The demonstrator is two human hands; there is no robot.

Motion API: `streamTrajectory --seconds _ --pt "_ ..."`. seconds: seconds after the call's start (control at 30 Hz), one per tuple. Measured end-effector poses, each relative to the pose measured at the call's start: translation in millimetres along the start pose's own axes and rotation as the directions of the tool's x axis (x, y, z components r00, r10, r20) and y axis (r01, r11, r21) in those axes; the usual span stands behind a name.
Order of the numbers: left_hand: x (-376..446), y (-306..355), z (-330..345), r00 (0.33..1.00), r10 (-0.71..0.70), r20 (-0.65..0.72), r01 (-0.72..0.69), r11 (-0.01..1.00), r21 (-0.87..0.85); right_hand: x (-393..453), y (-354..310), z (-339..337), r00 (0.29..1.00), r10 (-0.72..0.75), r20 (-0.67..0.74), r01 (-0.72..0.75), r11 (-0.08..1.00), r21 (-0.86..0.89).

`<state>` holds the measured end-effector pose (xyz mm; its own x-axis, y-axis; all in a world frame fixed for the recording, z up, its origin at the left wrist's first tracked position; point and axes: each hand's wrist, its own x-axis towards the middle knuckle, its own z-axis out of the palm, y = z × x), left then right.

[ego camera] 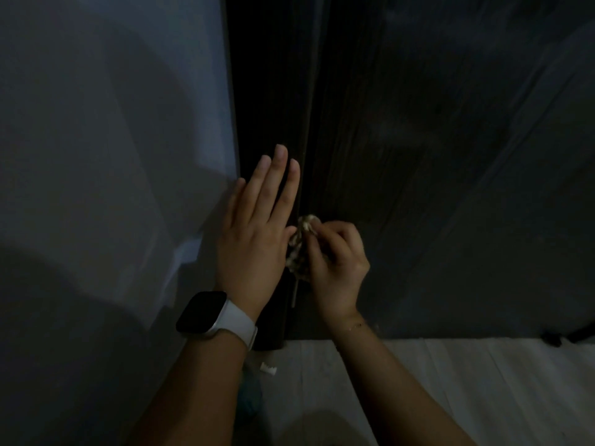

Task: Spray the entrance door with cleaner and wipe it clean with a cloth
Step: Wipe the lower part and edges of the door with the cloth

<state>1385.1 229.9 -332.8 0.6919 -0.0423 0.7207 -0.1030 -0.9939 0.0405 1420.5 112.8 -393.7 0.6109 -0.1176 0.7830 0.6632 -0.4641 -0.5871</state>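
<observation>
Forearms rise toward the dark door: the left hand lies flat, fingers straight, on the frame, while just right of it the right hand pinches a bunched cloth against the door's edge. Dim light could hide missed streaks, and so small a wad might slip from the pinch.

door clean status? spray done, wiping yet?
Done: can't confirm spraying; no spray bottle in view, too dark to see wetness. In hand: right hand grips a bunched cloth at the seam low on the dark door; left hand lies flat on the frame. Left: the wide panel to the right.
</observation>
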Motion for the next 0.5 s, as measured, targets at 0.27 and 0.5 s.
streamTrajectory --seconds 0.27,0.5 --pt "-1 0 -1 1.000 0.007 0.000 -0.007 1.000 -0.003 -6 -2 -3 0.997 0.064 0.047 -0.063 0.998 -0.014" --pt "-1 1 0 1.000 -0.004 0.005 0.004 0.999 -0.033 29 -10 -6 0.988 -0.155 -0.010 0.154 0.986 -0.061"
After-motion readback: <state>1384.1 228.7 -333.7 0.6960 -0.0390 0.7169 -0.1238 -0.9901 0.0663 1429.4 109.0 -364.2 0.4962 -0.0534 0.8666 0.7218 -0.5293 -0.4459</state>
